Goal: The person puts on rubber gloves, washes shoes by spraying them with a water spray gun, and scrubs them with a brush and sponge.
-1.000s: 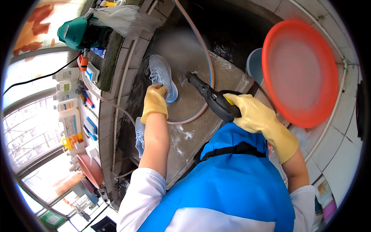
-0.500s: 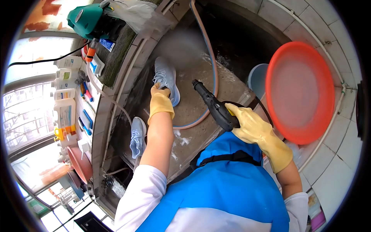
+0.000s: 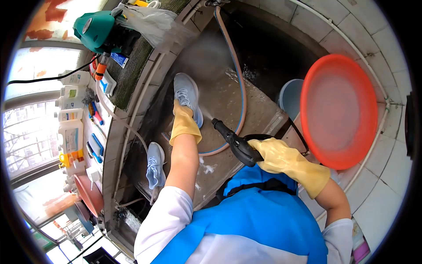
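My left hand, in a yellow rubber glove, is closed on the heel end of a light blue-grey sneaker. The sneaker's toe points away from me. In my right hand, gloved the same way, is a black spray gun. Its nozzle faces the held sneaker from a short distance, and a pale mist leaves the tip. The matching sneaker rests by my left forearm, near the slab's edge. Wet concrete with patches of white foam lies under the work.
A pinkish hose curves across the slab. On the right stand a large red basin and a blue-grey bucket. Along the left ledge are a green machine, a plastic bag, several white bottles, brushes and a pink basin.
The spray gun has moved left, closer to the held sneaker, and mist now shows at its nozzle. My left hand keeps its hold while the whole view has shifted slightly.
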`<action>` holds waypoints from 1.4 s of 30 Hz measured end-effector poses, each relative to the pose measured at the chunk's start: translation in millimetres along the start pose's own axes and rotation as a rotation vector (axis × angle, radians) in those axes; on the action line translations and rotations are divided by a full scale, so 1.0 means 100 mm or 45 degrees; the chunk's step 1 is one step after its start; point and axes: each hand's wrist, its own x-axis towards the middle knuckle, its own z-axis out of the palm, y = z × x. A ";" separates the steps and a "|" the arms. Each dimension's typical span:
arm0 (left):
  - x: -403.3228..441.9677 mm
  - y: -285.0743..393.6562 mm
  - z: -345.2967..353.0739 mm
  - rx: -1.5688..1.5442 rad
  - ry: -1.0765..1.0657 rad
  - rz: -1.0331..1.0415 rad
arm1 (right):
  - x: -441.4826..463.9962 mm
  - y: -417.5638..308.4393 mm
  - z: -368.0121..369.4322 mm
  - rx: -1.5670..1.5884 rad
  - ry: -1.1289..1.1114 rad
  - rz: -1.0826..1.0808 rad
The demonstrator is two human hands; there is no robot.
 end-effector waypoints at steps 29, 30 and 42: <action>-0.51 0.26 -0.34 1.108 0.002 0.644 | 0.24 -0.45 -0.78 0.116 0.056 0.223; -0.35 0.14 -0.39 1.045 -0.117 0.979 | 0.17 -0.47 -0.76 0.147 0.069 0.167; -0.60 -0.36 -0.39 1.882 -0.650 1.051 | -0.04 -0.34 -0.40 0.171 0.161 -0.045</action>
